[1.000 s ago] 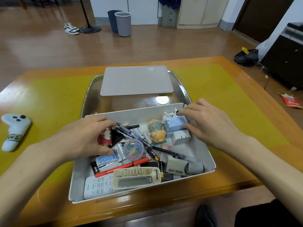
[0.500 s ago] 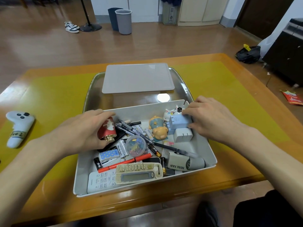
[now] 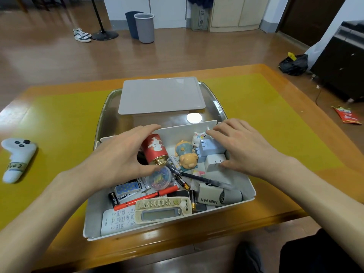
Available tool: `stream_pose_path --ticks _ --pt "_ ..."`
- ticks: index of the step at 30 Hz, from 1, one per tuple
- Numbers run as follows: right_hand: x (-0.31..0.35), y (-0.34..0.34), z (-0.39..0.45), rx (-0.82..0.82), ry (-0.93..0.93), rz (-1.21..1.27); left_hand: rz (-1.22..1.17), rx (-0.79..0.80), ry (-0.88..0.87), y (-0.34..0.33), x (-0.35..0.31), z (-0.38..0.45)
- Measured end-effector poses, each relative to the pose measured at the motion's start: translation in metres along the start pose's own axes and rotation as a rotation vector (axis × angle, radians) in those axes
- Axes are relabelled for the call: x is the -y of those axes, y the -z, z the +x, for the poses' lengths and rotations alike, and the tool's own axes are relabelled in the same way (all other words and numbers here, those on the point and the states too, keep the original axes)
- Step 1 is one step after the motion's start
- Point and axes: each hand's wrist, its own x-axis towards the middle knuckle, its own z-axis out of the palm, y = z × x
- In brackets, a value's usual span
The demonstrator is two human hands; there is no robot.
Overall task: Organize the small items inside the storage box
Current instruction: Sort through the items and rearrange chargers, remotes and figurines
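Observation:
A white storage box [image 3: 248, 184] sits at the table's near edge, full of small items. My left hand [image 3: 120, 156] grips a red cylinder with a gold base [image 3: 154, 151], lifted above the box's left middle. My right hand [image 3: 242, 146] rests with fingers spread on a pale blue adapter [image 3: 209, 147] and a white adapter [image 3: 213, 162] in the far right corner. Two small figurines [image 3: 186, 156] lie between the hands. Pens, batteries, a round clear case [image 3: 160, 178], two remotes [image 3: 163, 210] and a mini fan [image 3: 218, 196] fill the near half.
The box stands on a metal tray [image 3: 103, 113] with a grey lid [image 3: 160, 95] lying at its far end. A white game controller [image 3: 16, 158] lies on the yellow mat to the left. Bins, shoes and a black bag are on the floor beyond.
My left hand has raised the red cylinder out of the pile and tilted it up. My right hand has stayed on the adapters in the far right corner.

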Motion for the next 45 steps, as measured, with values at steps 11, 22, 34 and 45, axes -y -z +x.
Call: stream_pose_path --ticks 11,22,34,45 --pt "0.045 0.019 0.011 -0.131 0.062 0.441 -0.004 0.047 0.138 0.006 0.02 0.012" --pt "0.102 0.002 0.058 0.144 0.414 0.361 -0.309 -0.058 0.217 0.008 0.04 -0.001" --pt "0.054 0.043 0.025 0.081 0.106 0.379 -0.797 -0.062 0.578 0.006 0.018 0.019" --pt "0.007 0.043 -0.03 0.245 0.049 0.178 -0.926 0.056 0.447 -0.021 -0.015 0.028"
